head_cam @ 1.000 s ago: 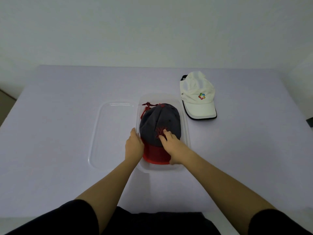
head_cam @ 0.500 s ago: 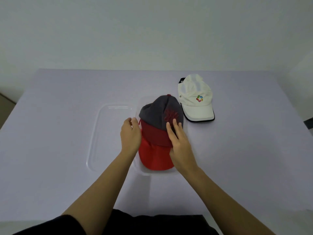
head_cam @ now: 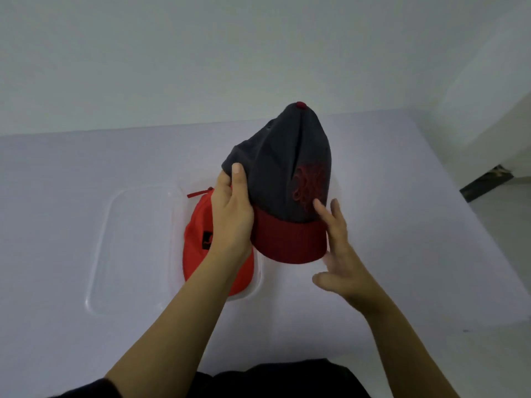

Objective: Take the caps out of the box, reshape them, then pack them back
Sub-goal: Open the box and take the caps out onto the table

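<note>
Two caps are in sight. My left hand (head_cam: 230, 219) grips the grey cap (head_cam: 275, 168) by its left side, thumb pressed on the crown, and holds it in the air above the clear box (head_cam: 258, 282). My right hand (head_cam: 342, 254) is spread open, its fingers (head_cam: 321, 208) straight and touching the cap's front just above the dark red brim (head_cam: 290, 242). A red stitched emblem (head_cam: 309, 182) sits on the front; I can read no letters in it. The orange cap (head_cam: 198, 234) lies in the box, bearing a small black patch (head_cam: 207, 240) too small to read. The clear lid (head_cam: 129, 248) lies on the worktop (head_cam: 57, 196) just left of the box.
</note>
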The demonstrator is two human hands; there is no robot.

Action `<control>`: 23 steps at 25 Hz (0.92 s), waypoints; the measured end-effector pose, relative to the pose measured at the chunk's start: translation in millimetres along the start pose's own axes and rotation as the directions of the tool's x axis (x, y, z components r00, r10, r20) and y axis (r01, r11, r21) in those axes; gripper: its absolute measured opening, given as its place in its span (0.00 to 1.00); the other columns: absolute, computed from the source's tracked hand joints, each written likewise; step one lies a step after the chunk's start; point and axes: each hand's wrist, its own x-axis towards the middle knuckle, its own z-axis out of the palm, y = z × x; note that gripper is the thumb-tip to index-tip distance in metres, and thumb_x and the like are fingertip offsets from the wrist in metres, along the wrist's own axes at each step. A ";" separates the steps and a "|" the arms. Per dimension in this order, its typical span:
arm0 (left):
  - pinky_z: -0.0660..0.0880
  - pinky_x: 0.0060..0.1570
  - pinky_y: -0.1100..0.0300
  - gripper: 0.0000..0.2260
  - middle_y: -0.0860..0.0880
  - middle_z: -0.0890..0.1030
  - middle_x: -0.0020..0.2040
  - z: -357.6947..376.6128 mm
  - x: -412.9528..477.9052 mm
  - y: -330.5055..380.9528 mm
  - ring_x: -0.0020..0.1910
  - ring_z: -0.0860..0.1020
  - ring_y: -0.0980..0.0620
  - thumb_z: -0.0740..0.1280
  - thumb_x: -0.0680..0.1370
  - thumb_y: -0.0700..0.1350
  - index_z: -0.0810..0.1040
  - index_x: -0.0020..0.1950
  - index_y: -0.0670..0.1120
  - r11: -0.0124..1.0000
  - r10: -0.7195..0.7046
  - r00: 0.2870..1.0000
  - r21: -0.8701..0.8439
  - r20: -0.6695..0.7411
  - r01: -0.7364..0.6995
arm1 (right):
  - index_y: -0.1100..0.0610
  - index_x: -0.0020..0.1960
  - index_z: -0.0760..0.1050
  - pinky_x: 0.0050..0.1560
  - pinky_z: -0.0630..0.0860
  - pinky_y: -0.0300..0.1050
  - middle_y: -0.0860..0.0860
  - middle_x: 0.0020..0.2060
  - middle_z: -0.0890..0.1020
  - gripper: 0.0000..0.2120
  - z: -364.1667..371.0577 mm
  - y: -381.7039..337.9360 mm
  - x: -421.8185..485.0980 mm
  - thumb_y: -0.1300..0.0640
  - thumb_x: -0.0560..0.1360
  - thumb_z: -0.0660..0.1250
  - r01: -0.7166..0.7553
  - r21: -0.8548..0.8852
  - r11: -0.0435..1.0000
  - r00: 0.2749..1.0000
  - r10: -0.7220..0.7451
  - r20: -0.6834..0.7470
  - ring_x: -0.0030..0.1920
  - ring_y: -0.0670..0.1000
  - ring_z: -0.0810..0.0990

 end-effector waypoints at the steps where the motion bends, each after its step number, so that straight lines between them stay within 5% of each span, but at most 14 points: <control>1: 0.76 0.51 0.68 0.11 0.59 0.82 0.50 7.4 -2.2 -7.6 0.51 0.80 0.66 0.55 0.82 0.52 0.77 0.54 0.56 1.000 0.004 1.000 0.019 0.004 -0.004 | 0.33 0.71 0.55 0.68 0.67 0.39 0.34 0.74 0.54 0.44 -11.6 4.6 -4.9 0.52 0.62 0.71 -0.070 0.234 0.970 0.995 0.084 -0.050 0.74 0.40 0.55; 3: 0.74 0.45 0.73 0.11 0.61 0.81 0.46 10.5 -7.0 -25.6 0.46 0.79 0.67 0.54 0.82 0.51 0.77 0.49 0.56 0.999 -0.041 0.999 0.036 0.017 0.040 | 0.35 0.67 0.59 0.62 0.72 0.47 0.32 0.65 0.65 0.41 -23.0 14.3 -8.1 0.45 0.60 0.76 -0.178 0.364 0.914 0.938 0.270 -0.218 0.71 0.45 0.66; 5: 0.74 0.48 0.69 0.13 0.56 0.81 0.52 17.0 -14.1 -61.7 0.50 0.78 0.62 0.54 0.82 0.52 0.77 0.54 0.52 0.983 -0.175 0.984 0.055 0.036 0.173 | 0.36 0.69 0.59 0.61 0.71 0.49 0.35 0.63 0.67 0.44 -34.1 31.2 -9.8 0.39 0.58 0.77 -0.314 0.275 0.909 0.874 0.390 -0.291 0.69 0.49 0.68; 7: 0.73 0.55 0.60 0.16 0.51 0.79 0.57 33.5 -26.3 -96.0 0.55 0.77 0.55 0.53 0.82 0.53 0.74 0.62 0.48 0.940 -0.334 0.943 0.072 -0.009 0.334 | 0.40 0.72 0.58 0.64 0.70 0.52 0.40 0.67 0.67 0.46 -49.4 54.4 -15.1 0.44 0.58 0.77 -0.422 0.238 0.875 0.847 0.474 -0.242 0.68 0.51 0.69; 10: 0.69 0.53 0.56 0.13 0.52 0.76 0.50 40.2 -33.8 -130.8 0.55 0.74 0.50 0.52 0.83 0.47 0.68 0.64 0.44 0.889 -0.402 0.885 0.132 -0.236 0.439 | 0.44 0.73 0.59 0.63 0.70 0.48 0.45 0.70 0.67 0.42 -50.3 88.5 -19.4 0.47 0.64 0.76 -0.507 0.194 0.840 0.817 0.540 -0.202 0.66 0.50 0.70; 13: 0.69 0.57 0.54 0.16 0.44 0.74 0.60 38.4 -29.4 -150.4 0.60 0.72 0.46 0.54 0.82 0.45 0.62 0.69 0.40 0.880 -0.322 0.890 0.244 -0.323 0.407 | 0.46 0.75 0.57 0.68 0.66 0.49 0.48 0.71 0.65 0.42 -39.8 119.0 -13.0 0.45 0.67 0.74 -0.525 -0.027 0.851 0.829 0.504 -0.242 0.70 0.51 0.65; 16: 0.60 0.70 0.47 0.26 0.39 0.58 0.74 39.0 -19.7 -172.6 0.72 0.61 0.39 0.57 0.81 0.47 0.53 0.76 0.44 0.766 -0.351 0.906 0.483 -0.239 0.424 | 0.47 0.76 0.54 0.71 0.64 0.57 0.52 0.73 0.64 0.42 -32.1 141.6 -2.0 0.40 0.68 0.71 -0.485 -0.192 0.853 0.864 0.434 -0.253 0.72 0.54 0.64; 20: 0.55 0.73 0.46 0.27 0.36 0.53 0.76 38.0 -7.0 -187.9 0.73 0.57 0.37 0.56 0.81 0.44 0.49 0.77 0.42 0.576 -0.312 0.945 0.771 -0.099 0.271 | 0.52 0.76 0.53 0.71 0.61 0.61 0.57 0.74 0.62 0.43 -28.9 157.8 12.0 0.37 0.68 0.65 -0.450 -0.329 0.830 0.888 0.377 -0.264 0.73 0.57 0.62; 23: 0.59 0.71 0.45 0.28 0.34 0.47 0.77 34.7 -2.5 -186.3 0.73 0.59 0.35 0.54 0.82 0.40 0.41 0.76 0.38 0.523 -0.326 0.945 0.829 -0.019 0.197 | 0.54 0.77 0.51 0.72 0.60 0.60 0.58 0.75 0.60 0.44 -24.7 156.5 13.8 0.36 0.69 0.63 -0.450 -0.371 0.812 0.887 0.362 -0.285 0.74 0.57 0.60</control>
